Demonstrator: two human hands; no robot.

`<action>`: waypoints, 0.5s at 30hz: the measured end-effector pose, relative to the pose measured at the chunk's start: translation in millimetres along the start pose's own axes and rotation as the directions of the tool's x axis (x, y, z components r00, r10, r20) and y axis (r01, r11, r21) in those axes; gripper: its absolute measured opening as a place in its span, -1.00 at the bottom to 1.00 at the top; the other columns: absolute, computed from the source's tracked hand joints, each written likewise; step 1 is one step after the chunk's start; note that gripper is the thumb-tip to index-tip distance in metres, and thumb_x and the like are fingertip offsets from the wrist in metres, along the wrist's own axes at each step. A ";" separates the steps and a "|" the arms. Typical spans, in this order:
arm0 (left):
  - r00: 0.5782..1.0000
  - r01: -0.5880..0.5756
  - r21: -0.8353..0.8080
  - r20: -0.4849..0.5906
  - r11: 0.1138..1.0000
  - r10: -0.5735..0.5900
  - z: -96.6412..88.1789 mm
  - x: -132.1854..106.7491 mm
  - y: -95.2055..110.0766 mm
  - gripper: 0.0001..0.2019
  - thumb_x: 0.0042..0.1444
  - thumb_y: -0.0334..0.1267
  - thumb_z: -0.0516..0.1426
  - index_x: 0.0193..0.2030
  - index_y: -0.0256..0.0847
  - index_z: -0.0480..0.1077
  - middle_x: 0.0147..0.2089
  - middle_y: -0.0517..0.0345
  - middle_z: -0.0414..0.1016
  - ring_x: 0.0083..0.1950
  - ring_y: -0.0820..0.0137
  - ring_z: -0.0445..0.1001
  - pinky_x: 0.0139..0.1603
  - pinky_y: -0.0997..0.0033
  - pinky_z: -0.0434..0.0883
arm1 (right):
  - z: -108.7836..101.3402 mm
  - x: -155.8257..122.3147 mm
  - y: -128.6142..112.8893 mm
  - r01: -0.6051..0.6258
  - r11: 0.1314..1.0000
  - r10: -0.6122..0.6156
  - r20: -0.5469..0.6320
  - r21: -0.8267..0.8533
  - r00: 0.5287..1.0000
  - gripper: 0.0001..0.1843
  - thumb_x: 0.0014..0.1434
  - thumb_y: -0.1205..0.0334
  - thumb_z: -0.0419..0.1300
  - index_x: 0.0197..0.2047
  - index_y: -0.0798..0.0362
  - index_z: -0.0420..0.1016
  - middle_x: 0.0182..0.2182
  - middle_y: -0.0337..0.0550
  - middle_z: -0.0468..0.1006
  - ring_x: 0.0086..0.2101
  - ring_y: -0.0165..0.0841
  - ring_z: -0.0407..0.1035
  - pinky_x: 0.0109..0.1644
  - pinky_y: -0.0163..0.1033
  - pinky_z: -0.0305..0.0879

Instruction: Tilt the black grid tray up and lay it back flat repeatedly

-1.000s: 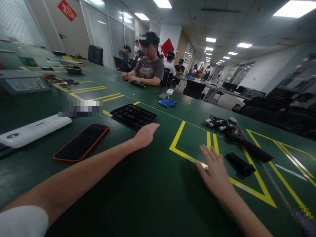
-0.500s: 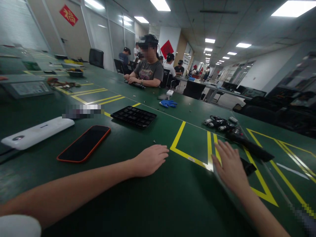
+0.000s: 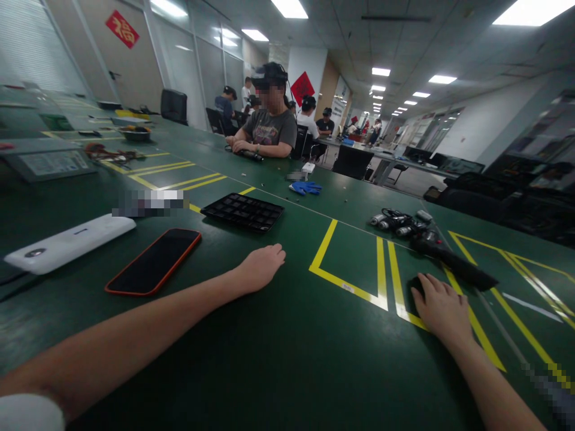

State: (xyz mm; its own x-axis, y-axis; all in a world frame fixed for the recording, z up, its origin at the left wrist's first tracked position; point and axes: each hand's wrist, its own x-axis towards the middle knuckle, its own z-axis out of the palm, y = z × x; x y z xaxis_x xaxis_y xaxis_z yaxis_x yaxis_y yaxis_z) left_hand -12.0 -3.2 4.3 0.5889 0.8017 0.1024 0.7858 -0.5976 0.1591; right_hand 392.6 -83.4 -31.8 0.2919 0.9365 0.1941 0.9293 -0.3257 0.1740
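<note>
a long dark green table [image 3: 278,359] marked with yellow tape lines runs through an open-plan room lit by ceiling light panels [image 3: 530,11], with glass partitions on the left wall and red diamond paper signs [image 3: 122,29] hung high. the person's left hand [image 3: 260,268] lies flat on bare table near the middle of the near edge, grip released and holding nothing. the right hand [image 3: 442,311] rests toward the near right corner, palm down over a small flat black object [image 3: 417,286] that peeks out at the fingertips beside a yellow tape line; whether the grip is closed on it cannot be told. just beyond it lies a long black cylindrical tool [image 3: 453,263], and behind that a cluster of small black and silver parts [image 3: 398,224]. ahead of the left hand sits a black compartmented plastic tray [image 3: 242,211]. toward the left edge lie an orange-rimmed black smartphone [image 3: 155,261], face up, and a white oblong plastic device [image 3: 69,242]. farther up the table a blue glove [image 3: 306,187] lies alone. a co-worker in a grey t-shirt [image 3: 269,129] sits at the far edge, both hands on the table, with other seated people and black office chairs [image 3: 174,105] behind.
</note>
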 end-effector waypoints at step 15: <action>0.741 0.555 -0.379 -0.180 0.741 -0.647 -63.5 50.2 -112.6 -0.67 0.15 -0.11 0.05 -0.49 -0.35 0.26 -0.43 0.00 0.42 -0.15 0.17 0.43 -0.18 0.31 0.36 | 0.0 -1.7 -2.8 -0.009 1.000 0.010 -0.033 0.027 0.999 -0.36 0.23 0.02 -0.32 0.21 0.14 0.19 0.19 0.07 0.26 0.15 0.05 0.12 0.14 0.26 0.05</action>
State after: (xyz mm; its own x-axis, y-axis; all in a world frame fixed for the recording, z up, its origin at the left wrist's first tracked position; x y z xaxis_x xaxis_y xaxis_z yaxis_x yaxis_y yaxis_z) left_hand -82.9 105.1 53.8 -0.1060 0.9831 0.1494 0.8371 0.0071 0.5470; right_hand 389.5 -84.0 -32.7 0.2939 0.9284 0.2273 0.9323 -0.3309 0.1462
